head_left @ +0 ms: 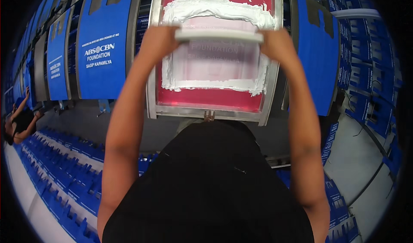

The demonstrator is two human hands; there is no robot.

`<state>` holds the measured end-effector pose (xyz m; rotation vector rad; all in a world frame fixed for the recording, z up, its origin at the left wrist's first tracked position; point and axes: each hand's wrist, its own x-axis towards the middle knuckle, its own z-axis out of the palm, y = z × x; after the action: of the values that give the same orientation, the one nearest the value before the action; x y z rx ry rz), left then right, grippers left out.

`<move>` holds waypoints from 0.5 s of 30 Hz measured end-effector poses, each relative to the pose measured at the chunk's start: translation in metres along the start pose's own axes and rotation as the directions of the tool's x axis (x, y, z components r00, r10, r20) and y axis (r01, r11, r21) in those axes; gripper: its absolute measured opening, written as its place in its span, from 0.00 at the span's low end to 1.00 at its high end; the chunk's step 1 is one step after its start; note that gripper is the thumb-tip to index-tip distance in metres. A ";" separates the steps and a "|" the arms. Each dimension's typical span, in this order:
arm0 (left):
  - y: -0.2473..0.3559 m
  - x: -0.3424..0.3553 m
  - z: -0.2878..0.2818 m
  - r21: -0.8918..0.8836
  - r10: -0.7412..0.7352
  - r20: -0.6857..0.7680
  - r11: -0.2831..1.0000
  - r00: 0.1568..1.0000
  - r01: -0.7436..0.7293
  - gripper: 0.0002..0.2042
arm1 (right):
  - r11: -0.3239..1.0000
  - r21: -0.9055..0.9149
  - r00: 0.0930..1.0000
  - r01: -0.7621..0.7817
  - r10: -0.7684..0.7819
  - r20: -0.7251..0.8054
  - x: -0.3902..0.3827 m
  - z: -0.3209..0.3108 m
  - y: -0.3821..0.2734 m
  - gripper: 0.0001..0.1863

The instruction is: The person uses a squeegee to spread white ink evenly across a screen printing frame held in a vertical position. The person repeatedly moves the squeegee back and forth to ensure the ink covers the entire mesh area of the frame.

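A pale squeegee (219,37) lies crosswise over a screen-printing frame (152,86) straight in front of me. My left hand (160,41) grips its left end, and my right hand (276,45) is closed round the right end. Under it, the red mesh (206,103) has a lighter, see-through window with faint lettering. Thick white ink (217,5) is heaped along the far side of that window, with ragged streaks down both sides and a thinner line at the near side. Whether the blade touches the mesh is hidden by the handle.
Blue printed fabric pieces with cut-out tops lie on boards to the left (103,32) and right (316,49). A metal clip (209,116) sits at the frame's near edge. Rows of blue pieces (64,170) cover the lower left. Another person (23,120) works at far left.
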<state>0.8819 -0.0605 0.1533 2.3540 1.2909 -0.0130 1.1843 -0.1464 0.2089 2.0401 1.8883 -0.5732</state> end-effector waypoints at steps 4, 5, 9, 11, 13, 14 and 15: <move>0.027 -0.146 0.051 -0.131 0.162 -0.240 0.972 0.957 -0.197 0.14 | 0.988 0.128 0.985 0.086 -0.065 -0.163 -0.130 0.073 -0.035 0.22; 0.031 -0.155 0.069 -0.191 0.136 -0.248 0.964 0.959 -0.186 0.14 | 0.987 0.142 0.978 0.081 -0.050 -0.204 -0.139 0.090 -0.038 0.24; 0.014 -0.059 0.041 -0.079 0.042 -0.065 0.996 0.997 -0.047 0.14 | 0.999 0.011 0.984 0.030 -0.027 -0.177 -0.055 0.069 -0.016 0.20; -0.009 0.015 0.023 0.047 0.122 -0.175 0.992 0.977 -0.116 0.13 | 1.000 -0.026 0.981 -0.003 -0.002 -0.192 0.013 0.038 0.002 0.20; -0.010 0.066 -0.003 0.070 0.121 -0.188 0.991 0.975 -0.110 0.14 | 0.999 -0.022 0.962 0.023 -0.028 -0.272 0.057 0.009 0.019 0.21; -0.010 0.075 -0.006 0.064 0.133 -0.161 0.990 0.978 -0.124 0.15 | 1.000 -0.009 0.963 0.022 -0.023 -0.267 0.062 0.004 0.025 0.21; -0.008 0.066 -0.006 0.053 0.129 -0.149 0.991 0.980 -0.123 0.16 | 1.000 -0.005 0.966 0.023 -0.024 -0.259 0.052 0.006 0.022 0.21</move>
<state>0.9114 -0.0022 0.1414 2.5120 1.2184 0.1837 1.2082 -0.1054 0.1775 2.1842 2.0565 -0.3209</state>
